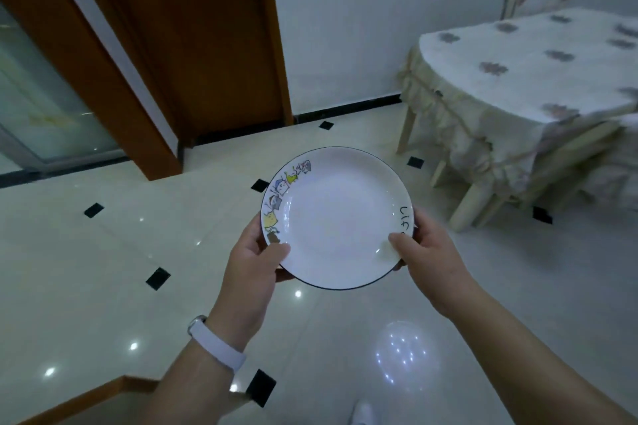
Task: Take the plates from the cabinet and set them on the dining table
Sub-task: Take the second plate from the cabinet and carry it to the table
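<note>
Plate: looks stiff, slick, breakable. Pinched at opposite rims, left grip and right grip both holding it.

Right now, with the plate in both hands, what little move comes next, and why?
Probably a step forward and right, carrying the plate toward the dining table. The left hand and right hand grip its rim, it is over the floor, and the cloth-covered table stands away to the right.
</note>
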